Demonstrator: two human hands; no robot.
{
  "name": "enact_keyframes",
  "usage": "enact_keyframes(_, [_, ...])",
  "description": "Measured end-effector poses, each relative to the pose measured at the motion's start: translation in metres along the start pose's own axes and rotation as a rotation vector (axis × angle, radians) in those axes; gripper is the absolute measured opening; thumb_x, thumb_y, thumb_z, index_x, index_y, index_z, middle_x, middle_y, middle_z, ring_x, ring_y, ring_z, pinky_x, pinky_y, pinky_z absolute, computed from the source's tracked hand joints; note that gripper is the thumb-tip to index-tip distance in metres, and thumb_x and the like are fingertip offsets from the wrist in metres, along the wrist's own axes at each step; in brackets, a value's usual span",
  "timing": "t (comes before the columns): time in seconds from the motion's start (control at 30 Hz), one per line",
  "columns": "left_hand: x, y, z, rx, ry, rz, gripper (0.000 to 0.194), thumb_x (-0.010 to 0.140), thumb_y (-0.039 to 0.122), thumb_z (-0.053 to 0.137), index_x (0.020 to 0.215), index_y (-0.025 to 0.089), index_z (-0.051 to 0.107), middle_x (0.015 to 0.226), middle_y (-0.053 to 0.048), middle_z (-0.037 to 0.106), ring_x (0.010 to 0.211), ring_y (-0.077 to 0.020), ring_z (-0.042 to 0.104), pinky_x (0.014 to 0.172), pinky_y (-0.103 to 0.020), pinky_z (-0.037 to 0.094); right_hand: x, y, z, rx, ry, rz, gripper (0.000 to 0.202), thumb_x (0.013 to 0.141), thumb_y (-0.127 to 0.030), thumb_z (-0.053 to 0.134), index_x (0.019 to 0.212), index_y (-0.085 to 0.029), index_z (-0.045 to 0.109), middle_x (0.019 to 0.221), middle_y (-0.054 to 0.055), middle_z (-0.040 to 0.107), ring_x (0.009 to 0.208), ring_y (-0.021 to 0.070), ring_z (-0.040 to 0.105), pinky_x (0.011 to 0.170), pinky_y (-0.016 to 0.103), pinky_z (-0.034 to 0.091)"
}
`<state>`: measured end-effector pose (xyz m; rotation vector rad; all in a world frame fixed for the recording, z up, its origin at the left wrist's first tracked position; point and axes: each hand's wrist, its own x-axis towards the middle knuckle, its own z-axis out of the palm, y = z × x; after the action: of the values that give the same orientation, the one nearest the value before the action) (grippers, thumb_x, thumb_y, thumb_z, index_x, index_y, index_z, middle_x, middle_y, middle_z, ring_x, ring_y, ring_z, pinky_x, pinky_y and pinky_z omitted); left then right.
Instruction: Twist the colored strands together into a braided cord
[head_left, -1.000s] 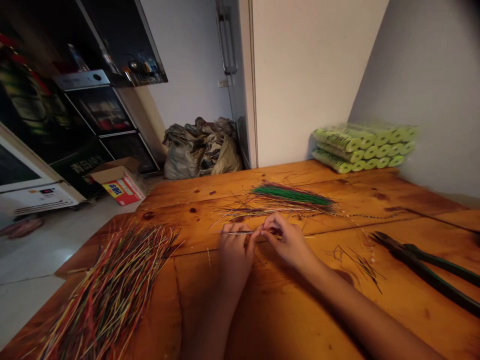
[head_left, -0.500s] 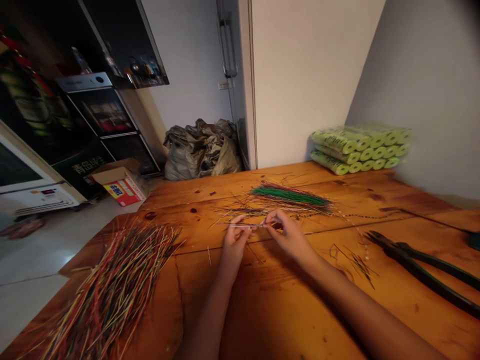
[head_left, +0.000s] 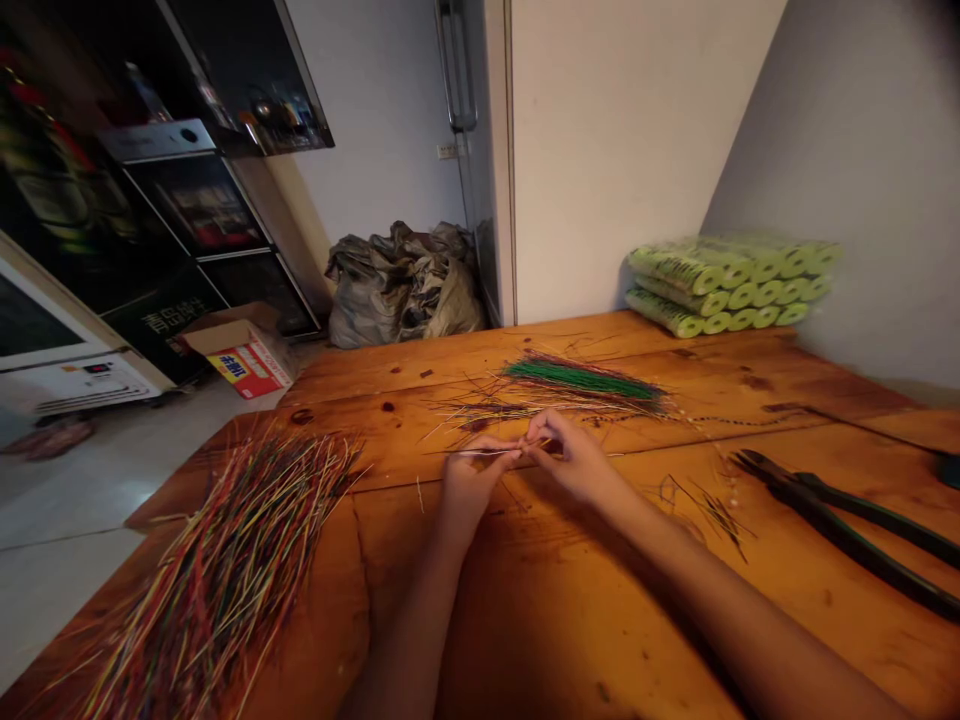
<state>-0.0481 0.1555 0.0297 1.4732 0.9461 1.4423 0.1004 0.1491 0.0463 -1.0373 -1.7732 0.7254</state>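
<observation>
Over the middle of the wooden table, my left hand (head_left: 469,482) and my right hand (head_left: 574,458) meet at the fingertips. Each is closed in a pinch on a thin pale wire (head_left: 472,453), whose free end runs leftward across the left fingers. The part between the fingertips is mostly hidden. Just beyond the hands lies a bundle of green wires (head_left: 589,379) with reddish and dark strands around it. A large heap of multicoloured wires (head_left: 232,570) spreads over the table at the left.
Long-handled cutting pliers (head_left: 840,515) lie on the table (head_left: 540,630) at the right, beside short wire scraps (head_left: 724,515). Green-wrapped rolls (head_left: 720,285) are stacked at the back right. Grey sacks (head_left: 405,285) and an open carton (head_left: 244,355) stand beyond the table.
My fingertips have come together, and the left thumb now reaches toward the right fingers. Less of the wire shows between the hands. The view has shifted slightly.
</observation>
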Motion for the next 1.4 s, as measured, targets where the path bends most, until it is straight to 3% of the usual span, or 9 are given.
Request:
enact_keyframes(0.2, [-0.003, -0.004, 0.005, -0.251, 0.149, -0.278, 0.018, 0.057, 0.028, 0.072, 0.068, 0.015, 0.067, 0.068, -0.002, 0.069, 0.068, -0.0152, 0.062, 0.073, -0.028, 0.045, -0.008, -0.011, 0.007, -0.252, 0.043, -0.117, 0.008, 0.078, -0.014, 0.044, 0.077, -0.021, 0.046, 0.074, 0.002, 0.056, 0.070, 0.0150, 0.055, 0.064, 0.026, 0.041])
enact_keyframes(0.33, [-0.003, -0.005, 0.005, -0.246, 0.138, -0.280, 0.019, 0.056, 0.028, 0.073, 0.067, 0.014, 0.067, 0.066, -0.001, 0.069, 0.065, -0.0150, 0.062, 0.070, -0.028, 0.045, -0.003, -0.004, 0.007, 0.032, 0.053, 0.078, 0.009, 0.082, -0.028, 0.045, 0.083, -0.020, 0.048, 0.071, 0.001, 0.059, 0.066, 0.0144, 0.055, 0.059, 0.025, 0.040])
enact_keyframes(0.5, [-0.003, -0.004, 0.003, -0.200, 0.103, -0.234, 0.014, 0.060, 0.027, 0.070, 0.067, 0.015, 0.067, 0.065, -0.001, 0.069, 0.065, -0.0150, 0.061, 0.069, -0.027, 0.045, 0.003, 0.002, 0.003, 0.428, -0.186, 0.404, 0.028, 0.075, -0.041, 0.052, 0.063, -0.017, 0.056, 0.056, 0.000, 0.056, 0.045, 0.0083, 0.042, 0.043, 0.022, 0.028])
enact_keyframes(0.6, [-0.003, -0.002, 0.003, -0.196, 0.069, -0.243, 0.015, 0.059, 0.027, 0.070, 0.066, 0.015, 0.067, 0.066, -0.002, 0.069, 0.067, -0.0158, 0.062, 0.071, -0.028, 0.045, 0.002, -0.001, 0.001, 0.573, -0.211, 0.457, 0.029, 0.072, -0.042, 0.057, 0.060, -0.015, 0.057, 0.052, -0.002, 0.052, 0.042, 0.0050, 0.033, 0.040, 0.021, 0.020])
enact_keyframes(0.8, [-0.003, -0.001, 0.003, -0.222, 0.062, -0.280, 0.015, 0.059, 0.028, 0.070, 0.064, 0.015, 0.067, 0.063, 0.000, 0.068, 0.064, -0.0142, 0.060, 0.068, -0.026, 0.045, 0.001, 0.001, 0.001, 0.492, -0.193, 0.445, 0.023, 0.067, -0.038, 0.063, 0.063, -0.016, 0.057, 0.053, -0.003, 0.051, 0.043, 0.0050, 0.033, 0.042, 0.021, 0.020])
enact_keyframes(1.0, [-0.004, 0.001, 0.006, -0.285, 0.037, -0.326, 0.015, 0.061, 0.028, 0.069, 0.066, 0.015, 0.067, 0.066, -0.001, 0.069, 0.065, -0.0151, 0.061, 0.072, -0.029, 0.045, -0.001, 0.002, 0.003, -0.037, -0.086, 0.089, 0.016, 0.074, -0.031, 0.057, 0.065, -0.018, 0.055, 0.053, -0.004, 0.049, 0.048, 0.0090, 0.042, 0.047, 0.021, 0.029])
enact_keyframes(1.13, [-0.003, 0.000, 0.008, -0.264, 0.056, -0.283, 0.014, 0.060, 0.027, 0.069, 0.066, 0.015, 0.067, 0.066, 0.000, 0.068, 0.065, -0.0148, 0.060, 0.072, -0.029, 0.045, -0.005, -0.002, 0.005, -0.270, -0.017, -0.005, 0.009, 0.077, -0.022, 0.052, 0.069, -0.019, 0.054, 0.061, 0.000, 0.059, 0.054, 0.0123, 0.051, 0.052, 0.023, 0.036])
enact_keyframes(1.3, [-0.003, -0.002, 0.007, -0.185, 0.116, -0.209, 0.014, 0.061, 0.028, 0.068, 0.068, 0.015, 0.067, 0.068, -0.001, 0.068, 0.067, -0.0155, 0.060, 0.072, -0.028, 0.044, -0.003, 0.003, 0.010, 0.019, -0.001, 0.096, 0.005, 0.076, -0.022, 0.052, 0.079, -0.021, 0.055, 0.076, 0.003, 0.067, 0.072, 0.0156, 0.063, 0.066, 0.027, 0.046])
enact_keyframes(1.4, [-0.003, -0.003, 0.007, -0.167, 0.126, -0.200, 0.015, 0.063, 0.028, 0.067, 0.070, 0.015, 0.066, 0.070, -0.001, 0.068, 0.069, -0.0155, 0.060, 0.072, -0.028, 0.043, 0.000, 0.005, 0.012, 0.195, 0.049, 0.177, 0.013, 0.071, -0.024, 0.055, 0.084, -0.020, 0.054, 0.078, 0.003, 0.067, 0.072, 0.0154, 0.063, 0.064, 0.027, 0.047])
